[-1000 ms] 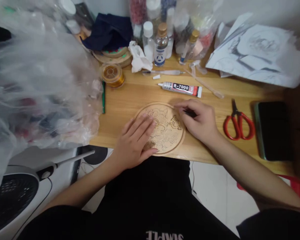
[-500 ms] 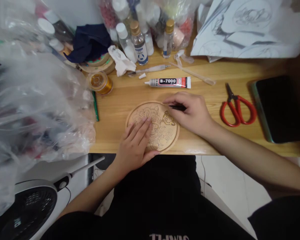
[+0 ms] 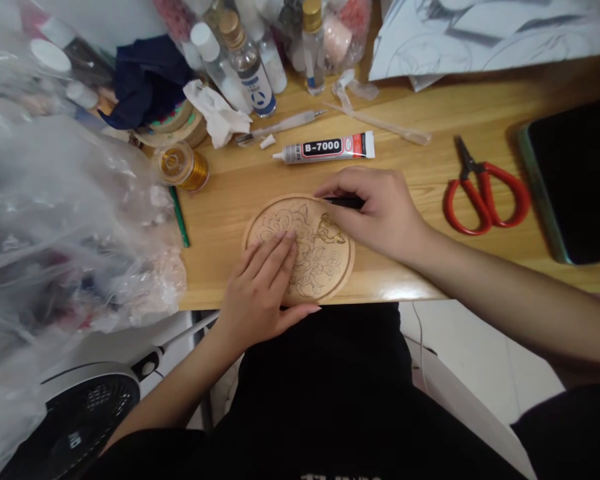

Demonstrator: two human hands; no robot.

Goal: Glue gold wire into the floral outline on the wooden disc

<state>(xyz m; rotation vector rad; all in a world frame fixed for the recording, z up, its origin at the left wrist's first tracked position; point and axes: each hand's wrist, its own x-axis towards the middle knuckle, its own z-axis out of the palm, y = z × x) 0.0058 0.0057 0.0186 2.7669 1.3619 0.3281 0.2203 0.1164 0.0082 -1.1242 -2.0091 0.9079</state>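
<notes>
A round wooden disc [image 3: 325, 283] with a raised rim lies at the table's front edge, its face drawn with flower outlines. Gold wire [image 3: 330, 229] follows part of the drawing at the upper right. My left hand [image 3: 263, 280] rests flat on the disc's left side, fingers stretched out and thumb at the lower rim. At the upper right rim, my right hand [image 3: 380, 207] is closed round a slim black tool [image 3: 347, 202]; its tip is hidden by the fingers, so its kind is unclear.
Behind the disc lie a B-7000 glue tube [image 3: 325, 147] and a pen-like tool [image 3: 285, 125]. Red-handled pliers [image 3: 485, 193] and a phone [image 3: 580, 180] are to the right. A gold wire spool [image 3: 184, 167], a green pencil [image 3: 179, 217] and plastic bags [image 3: 80, 200] stand left; bottles [image 3: 253, 73] line the back.
The camera view has shifted and turned slightly, so the table things sit differently in the picture. Both hands keep about the same places on the disc, the right one still gripping the black tool.
</notes>
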